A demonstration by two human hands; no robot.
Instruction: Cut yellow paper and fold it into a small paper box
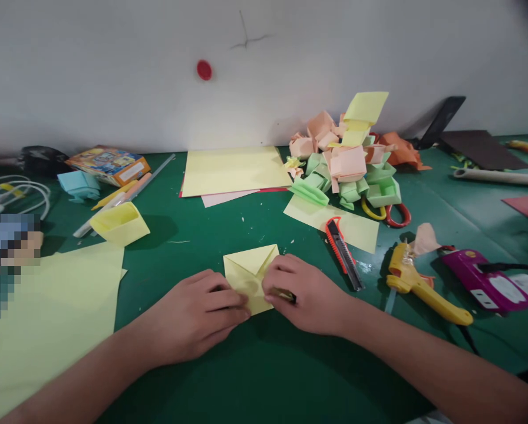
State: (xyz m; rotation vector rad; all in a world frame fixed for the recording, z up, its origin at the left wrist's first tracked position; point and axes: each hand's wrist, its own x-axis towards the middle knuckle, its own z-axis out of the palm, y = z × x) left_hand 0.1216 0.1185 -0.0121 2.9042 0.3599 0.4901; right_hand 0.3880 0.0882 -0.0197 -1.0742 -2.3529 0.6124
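Note:
A small sheet of yellow paper (251,259), folded like an envelope with creases meeting near its middle, lies on the green table. On its left lower side, my left hand (202,315) rests with bent fingers, thumb and fingertips closed at the paper. My right hand (306,294) is closed over the paper's right side. Between its thumb and fingers shows a short, narrow yellowish-brown thing (285,293) with a dark end, whose kind I cannot make out. Right of that hand lies an orange box cutter (342,252) on the table.
Folded paper pieces in pink and green (347,162) are heaped at the back right, near scissors (397,215). A yellow glue gun (423,282) and purple power strip (494,280) lie right. Large yellow sheets (69,294), a folded yellow box (120,224) and a blurred patch are left.

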